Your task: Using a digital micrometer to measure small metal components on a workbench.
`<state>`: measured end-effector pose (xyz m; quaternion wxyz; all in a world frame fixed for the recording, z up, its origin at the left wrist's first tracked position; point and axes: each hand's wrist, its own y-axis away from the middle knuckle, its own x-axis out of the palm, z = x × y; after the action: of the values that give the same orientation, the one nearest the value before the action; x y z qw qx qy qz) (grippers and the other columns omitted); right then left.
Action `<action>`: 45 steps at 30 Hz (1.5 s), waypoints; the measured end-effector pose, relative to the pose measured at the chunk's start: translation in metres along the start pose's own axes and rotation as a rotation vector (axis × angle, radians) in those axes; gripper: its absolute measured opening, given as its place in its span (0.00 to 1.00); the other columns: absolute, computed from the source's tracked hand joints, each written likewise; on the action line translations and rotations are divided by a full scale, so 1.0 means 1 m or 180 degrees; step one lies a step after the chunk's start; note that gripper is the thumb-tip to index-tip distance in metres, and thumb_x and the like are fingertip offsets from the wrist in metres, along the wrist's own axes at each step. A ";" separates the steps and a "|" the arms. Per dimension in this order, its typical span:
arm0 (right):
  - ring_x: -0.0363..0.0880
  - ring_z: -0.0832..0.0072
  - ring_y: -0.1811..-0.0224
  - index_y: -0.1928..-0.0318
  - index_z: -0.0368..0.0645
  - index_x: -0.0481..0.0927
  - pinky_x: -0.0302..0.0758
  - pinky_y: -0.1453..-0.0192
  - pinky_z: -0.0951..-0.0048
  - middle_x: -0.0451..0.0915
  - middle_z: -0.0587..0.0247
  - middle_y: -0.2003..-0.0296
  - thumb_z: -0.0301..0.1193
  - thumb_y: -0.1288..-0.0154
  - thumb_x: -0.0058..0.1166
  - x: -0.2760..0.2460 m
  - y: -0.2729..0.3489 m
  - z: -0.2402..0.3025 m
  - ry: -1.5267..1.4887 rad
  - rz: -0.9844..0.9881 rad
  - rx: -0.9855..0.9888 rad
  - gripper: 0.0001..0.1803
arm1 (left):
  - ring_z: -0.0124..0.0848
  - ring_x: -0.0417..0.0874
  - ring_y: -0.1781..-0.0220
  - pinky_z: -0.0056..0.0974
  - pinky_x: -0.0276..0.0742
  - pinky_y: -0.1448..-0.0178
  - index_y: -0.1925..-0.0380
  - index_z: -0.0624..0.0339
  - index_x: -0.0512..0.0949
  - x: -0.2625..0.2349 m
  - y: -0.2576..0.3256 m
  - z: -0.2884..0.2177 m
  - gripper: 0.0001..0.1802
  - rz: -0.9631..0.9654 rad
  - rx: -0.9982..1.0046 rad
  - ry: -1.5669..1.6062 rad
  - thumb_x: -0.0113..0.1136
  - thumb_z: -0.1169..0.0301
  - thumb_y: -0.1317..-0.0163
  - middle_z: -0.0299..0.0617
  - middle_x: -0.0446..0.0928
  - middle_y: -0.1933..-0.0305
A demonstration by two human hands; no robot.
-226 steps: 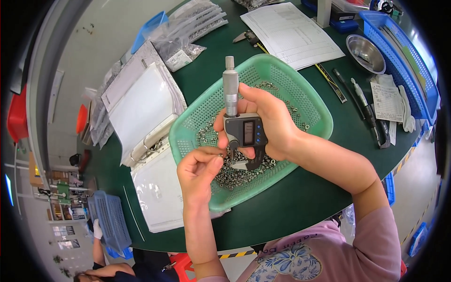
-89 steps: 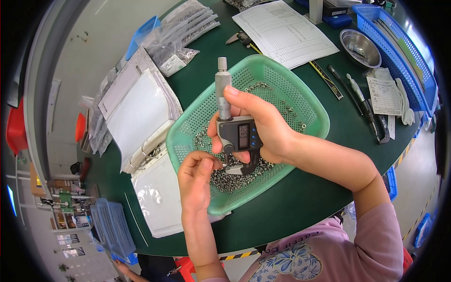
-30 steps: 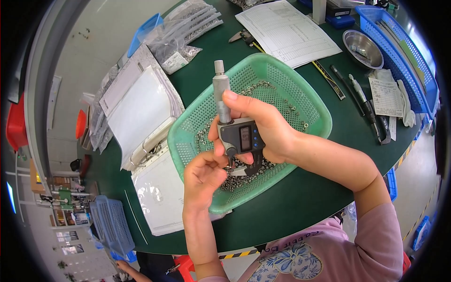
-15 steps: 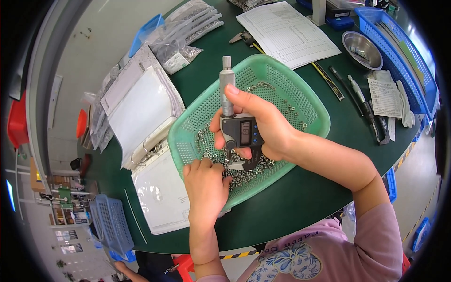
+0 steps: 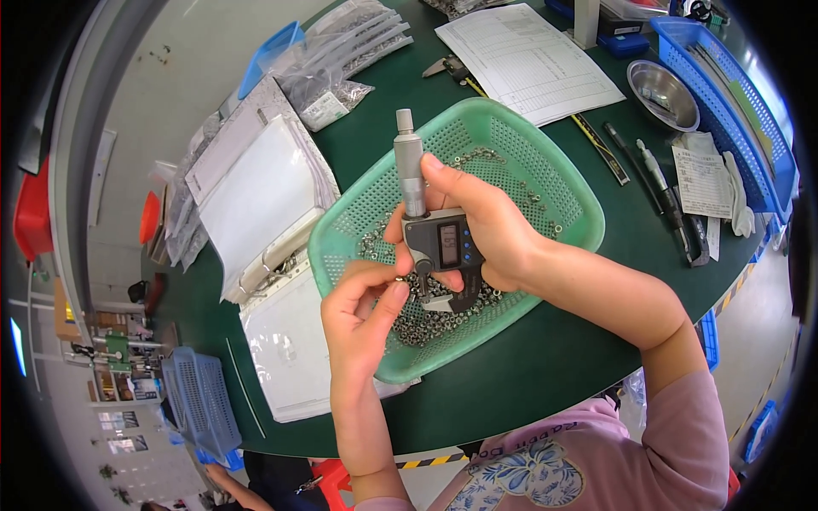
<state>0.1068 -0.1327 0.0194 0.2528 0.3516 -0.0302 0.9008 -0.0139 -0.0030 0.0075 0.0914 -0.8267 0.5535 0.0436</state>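
Note:
My right hand is wrapped round a digital micrometer, its grey thimble pointing up and away and its small screen facing me. My left hand pinches a small metal nut between thumb and forefinger, just left of the micrometer's measuring gap and apart from it. Both hands are over a green perforated plastic basket. Many small metal nuts lie in it, heaped at the near side and scattered toward the far side.
An open ring binder lies left of the basket, with bags of small parts beyond. Printed sheets and a caliper lie behind. At right are a steel bowl, another micrometer, a glove and a blue basket.
My left hand has drawn back from the nuts by the micrometer's jaws and turned, and a nut now shows between its fingertips. The micrometer has tilted slightly in my right hand.

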 end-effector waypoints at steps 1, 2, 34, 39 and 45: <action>0.64 0.76 0.90 0.68 0.35 0.73 0.63 0.85 0.79 0.76 0.54 0.78 0.55 0.37 0.25 0.000 0.000 -0.001 -0.0061 -0.0001 0.0023 0.34 | 0.25 0.72 0.66 0.28 0.67 0.59 0.69 0.70 0.76 0.001 0.002 -0.001 0.06 0.0028 -0.0177 0.0599 0.57 0.81 0.49 0.39 0.72 0.69; 0.64 0.76 0.90 0.68 0.35 0.73 0.63 0.84 0.79 0.76 0.54 0.78 0.56 0.37 0.23 0.000 0.001 -0.001 -0.0122 -0.0003 0.0046 0.35 | 0.25 0.72 0.66 0.28 0.67 0.59 0.69 0.70 0.76 0.001 0.003 -0.001 0.06 0.0025 -0.0178 0.0597 0.57 0.81 0.49 0.39 0.72 0.69; 0.65 0.77 0.90 0.69 0.35 0.74 0.64 0.84 0.80 0.76 0.56 0.79 0.56 0.40 0.32 0.001 0.001 0.003 -0.0237 -0.0064 -0.0164 0.33 | 0.25 0.70 0.63 0.28 0.64 0.58 0.66 0.73 0.76 -0.001 0.002 -0.005 0.12 0.0768 -0.0163 0.0017 0.49 0.72 0.40 0.42 0.73 0.65; 0.65 0.77 0.90 0.70 0.36 0.73 0.63 0.84 0.80 0.76 0.56 0.79 0.56 0.39 0.33 0.000 0.002 0.003 -0.0284 -0.0026 -0.0113 0.32 | 0.27 0.70 0.64 0.29 0.64 0.59 0.67 0.71 0.76 -0.003 0.001 -0.003 0.11 0.0685 -0.0187 -0.0234 0.51 0.72 0.42 0.42 0.73 0.66; 0.63 0.76 0.91 0.70 0.36 0.73 0.63 0.84 0.79 0.76 0.55 0.79 0.56 0.39 0.32 0.000 0.002 0.004 -0.0241 0.0010 -0.0071 0.32 | 0.39 0.69 0.64 0.42 0.61 0.53 0.69 0.63 0.78 0.001 0.009 -0.002 0.16 0.0485 0.0670 -0.4224 0.63 0.68 0.60 0.42 0.69 0.71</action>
<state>0.1082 -0.1352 0.0228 0.2540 0.3826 -0.0504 0.8869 -0.0215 -0.0078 0.0085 0.4887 -0.5701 0.4382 0.4942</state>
